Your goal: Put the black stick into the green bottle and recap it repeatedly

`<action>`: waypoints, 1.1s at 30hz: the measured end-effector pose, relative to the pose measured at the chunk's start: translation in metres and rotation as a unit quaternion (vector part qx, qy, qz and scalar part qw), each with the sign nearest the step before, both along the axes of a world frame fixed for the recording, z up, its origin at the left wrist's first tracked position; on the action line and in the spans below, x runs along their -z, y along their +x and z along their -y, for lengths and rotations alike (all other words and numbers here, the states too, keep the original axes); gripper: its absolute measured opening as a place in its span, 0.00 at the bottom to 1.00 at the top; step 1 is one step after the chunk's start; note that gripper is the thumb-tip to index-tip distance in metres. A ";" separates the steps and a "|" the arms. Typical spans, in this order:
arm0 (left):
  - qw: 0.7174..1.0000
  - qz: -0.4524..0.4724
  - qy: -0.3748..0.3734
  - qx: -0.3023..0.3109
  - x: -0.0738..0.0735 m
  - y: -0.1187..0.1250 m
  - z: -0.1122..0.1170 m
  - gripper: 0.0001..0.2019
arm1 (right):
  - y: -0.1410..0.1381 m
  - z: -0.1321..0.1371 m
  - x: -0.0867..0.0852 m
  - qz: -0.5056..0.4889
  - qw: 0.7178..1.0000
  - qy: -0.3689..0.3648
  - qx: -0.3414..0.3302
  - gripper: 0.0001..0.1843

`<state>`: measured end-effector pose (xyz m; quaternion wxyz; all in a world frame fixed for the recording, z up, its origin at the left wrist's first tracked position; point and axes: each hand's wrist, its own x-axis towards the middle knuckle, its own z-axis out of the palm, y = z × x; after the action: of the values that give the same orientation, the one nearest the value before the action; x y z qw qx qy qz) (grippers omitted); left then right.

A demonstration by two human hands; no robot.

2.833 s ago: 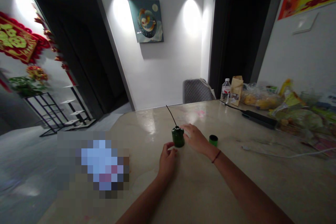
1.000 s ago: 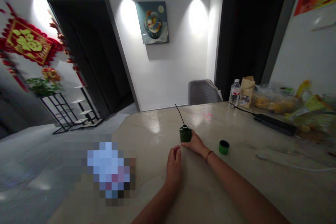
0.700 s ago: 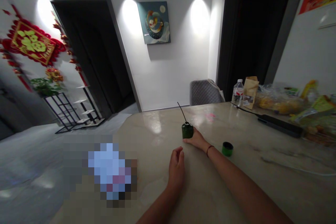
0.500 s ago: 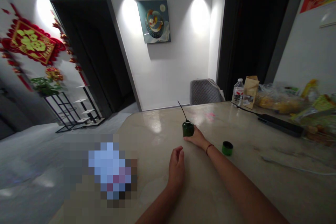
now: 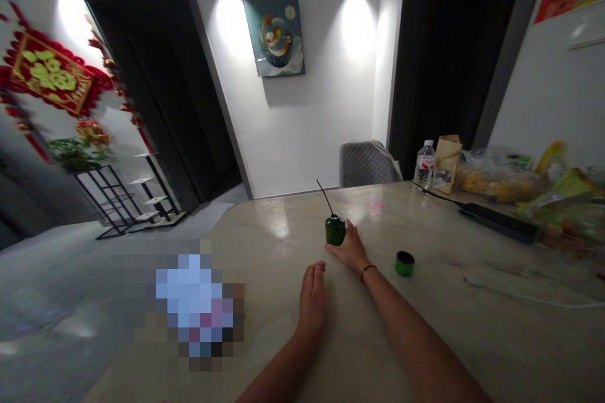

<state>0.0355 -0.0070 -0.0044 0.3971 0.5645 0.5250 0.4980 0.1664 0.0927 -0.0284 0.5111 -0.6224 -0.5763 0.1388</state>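
Observation:
A small dark green bottle (image 5: 334, 230) stands upright on the pale stone table (image 5: 425, 327), with a thin black stick (image 5: 324, 197) rising out of its neck. My right hand (image 5: 350, 247) is stretched out and wraps the bottle's right side. My left hand (image 5: 312, 293) rests on the table nearer to me, fingers together and slightly curled, holding nothing. A green cap (image 5: 404, 263) sits on the table to the right of my right wrist.
Along the table's right side lie a black power strip (image 5: 496, 221), a white cable (image 5: 529, 296), a water bottle (image 5: 424, 165), a paper bag (image 5: 446, 164) and food bags (image 5: 510, 182). A grey chair (image 5: 366, 165) stands beyond the table. A blurred patch (image 5: 189, 302) covers the left.
My right hand has slid the bottle away from me across the table. My left hand let go of the bottle's base and stayed behind on the tabletop.

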 end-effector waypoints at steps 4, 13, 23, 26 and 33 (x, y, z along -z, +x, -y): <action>1.000 -0.011 0.012 0.006 0.000 -0.001 0.000 0.15 | 0.004 0.002 -0.002 -0.010 1.000 -0.004 -0.027 0.46; 0.999 -0.035 0.027 0.000 -0.003 -0.002 0.001 0.14 | 0.001 0.004 -0.003 0.030 0.999 0.001 -0.021 0.47; 0.999 -0.047 0.014 -0.003 -0.002 0.001 0.000 0.14 | 0.002 0.001 0.000 0.090 0.996 -0.014 -0.004 0.43; 0.999 -0.047 0.018 -0.002 -0.003 0.000 0.000 0.15 | 0.001 -0.001 0.003 0.084 0.996 0.001 0.005 0.45; 0.998 -0.065 0.023 0.002 -0.002 -0.001 -0.001 0.16 | 0.002 -0.005 0.007 0.079 0.996 0.032 0.020 0.41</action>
<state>0.0347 -0.0063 -0.0025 0.3502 0.6058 0.5365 0.4717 0.1684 0.0978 -0.0358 0.4865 -0.6259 -0.6066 0.0603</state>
